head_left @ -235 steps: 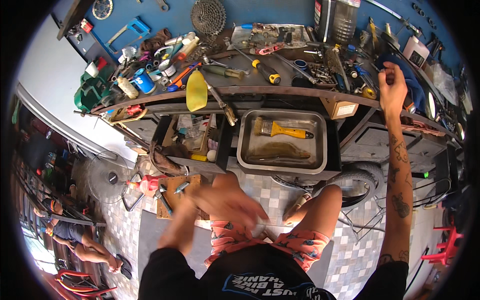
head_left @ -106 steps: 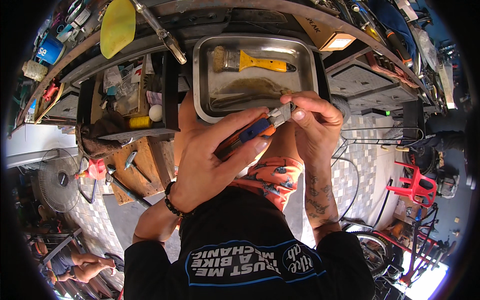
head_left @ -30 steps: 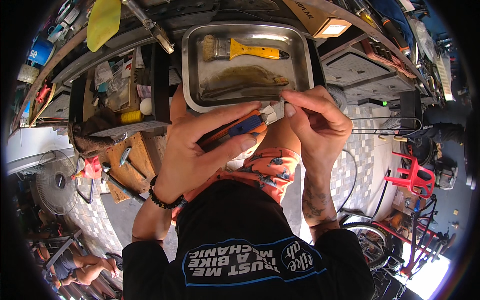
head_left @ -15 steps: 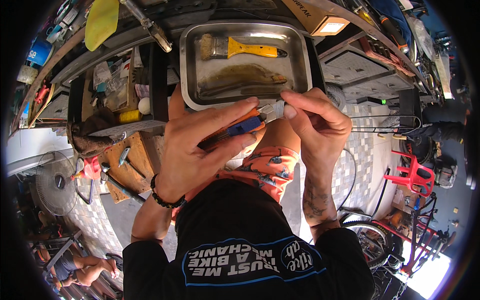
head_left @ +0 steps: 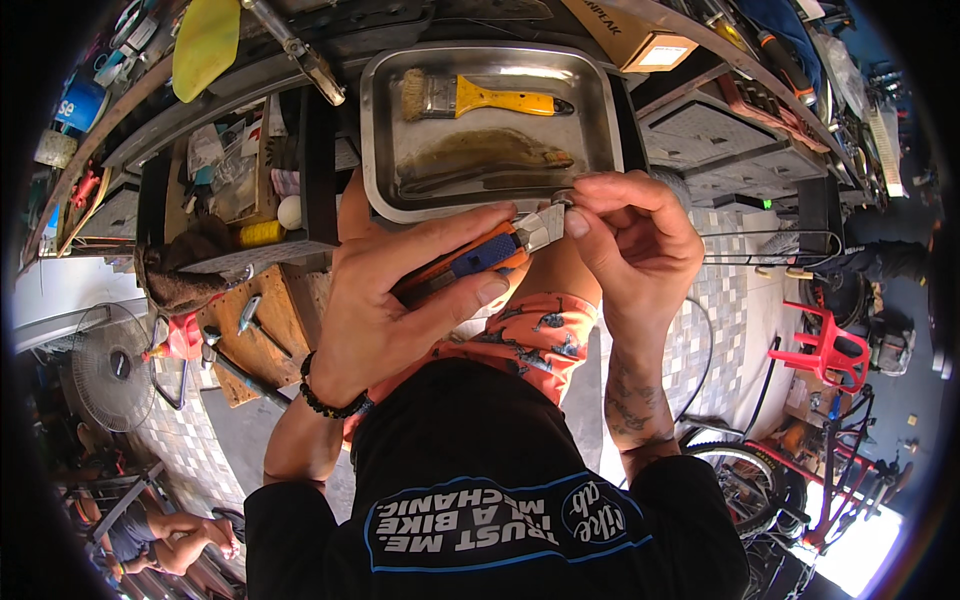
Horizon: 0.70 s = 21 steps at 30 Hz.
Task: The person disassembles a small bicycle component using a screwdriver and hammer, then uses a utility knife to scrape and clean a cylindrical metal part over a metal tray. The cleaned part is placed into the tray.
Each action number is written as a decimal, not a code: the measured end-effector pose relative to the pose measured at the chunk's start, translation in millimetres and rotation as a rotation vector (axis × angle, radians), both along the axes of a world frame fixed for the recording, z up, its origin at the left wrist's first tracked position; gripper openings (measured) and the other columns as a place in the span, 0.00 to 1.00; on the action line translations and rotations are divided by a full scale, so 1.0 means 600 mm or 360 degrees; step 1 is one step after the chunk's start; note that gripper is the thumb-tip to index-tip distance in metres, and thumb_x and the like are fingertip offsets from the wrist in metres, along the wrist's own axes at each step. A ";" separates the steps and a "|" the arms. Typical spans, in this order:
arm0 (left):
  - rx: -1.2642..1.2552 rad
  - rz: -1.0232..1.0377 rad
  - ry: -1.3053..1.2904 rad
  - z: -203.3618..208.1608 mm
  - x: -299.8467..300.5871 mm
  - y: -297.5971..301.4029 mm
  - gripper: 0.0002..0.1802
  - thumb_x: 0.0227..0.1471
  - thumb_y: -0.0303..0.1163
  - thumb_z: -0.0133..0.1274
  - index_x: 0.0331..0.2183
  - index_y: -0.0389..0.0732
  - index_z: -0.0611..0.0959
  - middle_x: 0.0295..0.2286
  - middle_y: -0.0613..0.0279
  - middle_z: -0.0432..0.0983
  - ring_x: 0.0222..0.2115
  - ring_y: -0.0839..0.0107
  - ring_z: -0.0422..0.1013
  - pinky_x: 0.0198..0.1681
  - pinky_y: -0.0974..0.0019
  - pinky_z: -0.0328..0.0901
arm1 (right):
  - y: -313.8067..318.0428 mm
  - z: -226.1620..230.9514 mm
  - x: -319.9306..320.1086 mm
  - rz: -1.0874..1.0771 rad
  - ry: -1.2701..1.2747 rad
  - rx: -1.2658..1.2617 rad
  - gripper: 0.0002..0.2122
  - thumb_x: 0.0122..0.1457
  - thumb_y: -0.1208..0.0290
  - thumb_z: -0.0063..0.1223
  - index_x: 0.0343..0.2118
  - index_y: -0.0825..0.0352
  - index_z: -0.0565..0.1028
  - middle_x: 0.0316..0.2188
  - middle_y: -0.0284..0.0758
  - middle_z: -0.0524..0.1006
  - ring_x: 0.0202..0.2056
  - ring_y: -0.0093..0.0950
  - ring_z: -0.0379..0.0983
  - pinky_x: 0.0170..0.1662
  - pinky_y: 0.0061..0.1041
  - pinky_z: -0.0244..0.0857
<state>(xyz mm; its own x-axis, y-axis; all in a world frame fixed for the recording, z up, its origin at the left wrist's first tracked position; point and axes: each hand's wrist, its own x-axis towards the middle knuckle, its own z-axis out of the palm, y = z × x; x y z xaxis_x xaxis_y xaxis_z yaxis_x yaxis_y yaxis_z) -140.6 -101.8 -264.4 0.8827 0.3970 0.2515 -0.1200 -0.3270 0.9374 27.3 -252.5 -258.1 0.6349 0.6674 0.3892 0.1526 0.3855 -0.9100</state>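
Note:
My left hand [head_left: 390,290] is closed around a box cutter [head_left: 470,262] with an orange body and a blue slider. Its short, wide blade [head_left: 543,228] sticks out toward my right hand [head_left: 640,235]. Thumb and forefinger of that hand pinch a small grey metal part [head_left: 563,198], mostly hidden by the fingertips, right at the blade's end. Just beyond both hands is a metal tray [head_left: 371,140]. A yellow-handled paintbrush [head_left: 500,98] lies in it above a brown oily puddle [head_left: 480,150], with a thin, dark brush-like tool [head_left: 490,165] nearer me.
An open drawer [head_left: 240,190] with bags and a yellow spool stands left of the tray. A cardboard box [head_left: 640,40] sits at the back right. Below left are a wooden board [head_left: 262,335] with a hammer and a fan [head_left: 115,365]. A red chair [head_left: 825,345] and bicycles are at right.
The box cutter has rolled slightly in my left hand, so more of the blade's flat side shows. My right fingertips have shifted a little around the small metal part.

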 end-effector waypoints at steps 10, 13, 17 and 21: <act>-0.0159 -0.0021 0.0204 0.006 -0.011 0.002 0.26 0.56 0.24 0.64 0.56 0.32 0.80 0.51 0.51 0.81 0.51 0.69 0.77 0.56 0.66 0.69 | -0.002 -0.012 0.010 -0.0165 -0.0563 -0.0045 0.12 0.54 0.94 0.60 0.39 0.73 0.78 0.40 0.38 0.79 0.38 0.20 0.79 0.42 0.17 0.76; -0.0289 -0.0064 0.0091 0.006 -0.009 0.001 0.26 0.56 0.22 0.63 0.56 0.32 0.80 0.52 0.51 0.80 0.50 0.69 0.78 0.56 0.67 0.70 | -0.004 -0.011 0.015 -0.0189 -0.0703 -0.0142 0.11 0.53 0.94 0.60 0.37 0.72 0.78 0.39 0.38 0.79 0.38 0.20 0.79 0.43 0.18 0.76; -0.0328 -0.0057 0.0025 0.006 -0.006 -0.005 0.27 0.55 0.21 0.64 0.56 0.32 0.80 0.51 0.51 0.81 0.49 0.69 0.79 0.55 0.67 0.70 | 0.001 -0.011 0.009 -0.0113 -0.0392 -0.0078 0.10 0.54 0.93 0.60 0.36 0.72 0.78 0.39 0.36 0.80 0.38 0.19 0.79 0.45 0.19 0.77; -0.0160 -0.0004 0.0012 0.006 -0.004 -0.004 0.28 0.52 0.21 0.66 0.56 0.34 0.82 0.48 0.51 0.83 0.48 0.68 0.80 0.54 0.68 0.70 | -0.002 -0.003 0.009 0.0005 -0.0160 -0.0102 0.13 0.55 0.93 0.60 0.43 0.74 0.80 0.41 0.37 0.79 0.40 0.20 0.79 0.47 0.20 0.77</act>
